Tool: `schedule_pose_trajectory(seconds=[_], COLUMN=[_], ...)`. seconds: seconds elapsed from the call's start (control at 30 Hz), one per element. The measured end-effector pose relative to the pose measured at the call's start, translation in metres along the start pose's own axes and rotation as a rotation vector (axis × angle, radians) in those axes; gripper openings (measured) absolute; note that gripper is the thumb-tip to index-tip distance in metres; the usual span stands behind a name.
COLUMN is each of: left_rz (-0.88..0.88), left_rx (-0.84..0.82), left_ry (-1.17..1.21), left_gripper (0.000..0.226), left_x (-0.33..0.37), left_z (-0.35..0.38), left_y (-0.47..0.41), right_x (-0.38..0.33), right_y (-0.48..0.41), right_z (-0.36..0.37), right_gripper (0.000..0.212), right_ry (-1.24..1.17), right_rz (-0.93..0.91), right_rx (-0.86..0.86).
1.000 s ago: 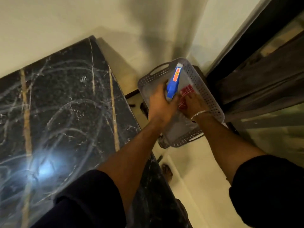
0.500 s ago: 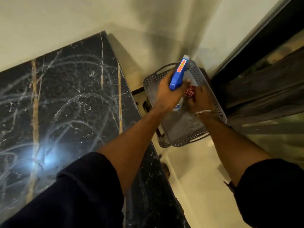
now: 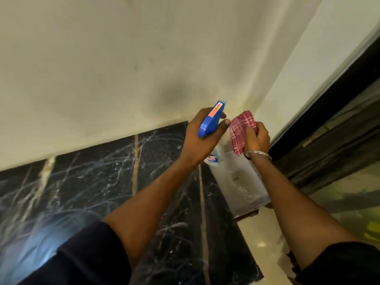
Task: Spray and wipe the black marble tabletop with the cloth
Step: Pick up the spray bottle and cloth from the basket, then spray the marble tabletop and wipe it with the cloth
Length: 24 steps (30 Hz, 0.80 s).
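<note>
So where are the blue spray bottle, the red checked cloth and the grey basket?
Blue-headed plastic spray bottle [image 3: 208, 124]: head view, blue trigger head.
Red-and-white checked cloth [image 3: 239, 132]: head view, hanging fold.
Grey perforated plastic basket [image 3: 243, 183]: head view, bare floor.

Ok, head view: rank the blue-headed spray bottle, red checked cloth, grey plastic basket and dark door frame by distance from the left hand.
1. Blue-headed spray bottle: gripped in the left hand.
2. Red checked cloth: just to its right, held by the right hand.
3. Grey plastic basket: lower, beside the black marble tabletop.
4. Dark door frame: far right.
</note>
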<state>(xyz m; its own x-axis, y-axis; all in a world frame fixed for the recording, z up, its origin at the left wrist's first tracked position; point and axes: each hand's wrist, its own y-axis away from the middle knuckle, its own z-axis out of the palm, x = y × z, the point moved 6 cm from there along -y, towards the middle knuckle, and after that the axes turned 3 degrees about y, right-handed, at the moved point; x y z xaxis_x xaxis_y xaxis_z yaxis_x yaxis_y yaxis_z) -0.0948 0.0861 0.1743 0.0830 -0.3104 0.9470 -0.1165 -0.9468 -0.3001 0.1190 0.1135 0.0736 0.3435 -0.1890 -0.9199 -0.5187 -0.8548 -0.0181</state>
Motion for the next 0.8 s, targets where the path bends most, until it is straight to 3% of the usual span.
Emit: schedule_pose_trajectory(seconds=[0.17, 0.3, 0.4, 0.53, 0.6, 0.8], left_rz=[0.007, 0.015, -0.017, -0.062, -0.110, -0.295], left_rx=[0.091, 0.114, 0.156, 0.213, 0.262, 0.339], left_ry=[-0.086, -0.214, -0.332, -0.561, -0.600, -0.610], left_gripper=[0.021, 0.020, 0.018, 0.020, 0.022, 0.020], left_x=[0.035, 0.036, 0.030, 0.020, 0.018, 0.005], left_z=[-0.139, -0.248, -0.323, -0.409, -0.438, -0.483], left_y=[0.068, 0.142, 0.202, 0.281, 0.315, 0.384], right_x=[-0.067, -0.087, -0.088, -0.078, -0.074, -0.056], right_y=[0.096, 0.189, 0.257, 0.329, 0.356, 0.389], right_z=[0.066, 0.122, 0.165, 0.199, 0.209, 0.230], right_gripper=[0.016, 0.061, 0.069, 0.027, 0.025, 0.031], right_ry=[-0.793, -0.977, -0.861, -0.388, -0.225, -0.121], right_rz=[0.403, 0.505, 0.531, 0.357, 0.287, 0.301], right_rx=[-0.158, -0.343, -0.460, -0.389, -0.438, -0.520])
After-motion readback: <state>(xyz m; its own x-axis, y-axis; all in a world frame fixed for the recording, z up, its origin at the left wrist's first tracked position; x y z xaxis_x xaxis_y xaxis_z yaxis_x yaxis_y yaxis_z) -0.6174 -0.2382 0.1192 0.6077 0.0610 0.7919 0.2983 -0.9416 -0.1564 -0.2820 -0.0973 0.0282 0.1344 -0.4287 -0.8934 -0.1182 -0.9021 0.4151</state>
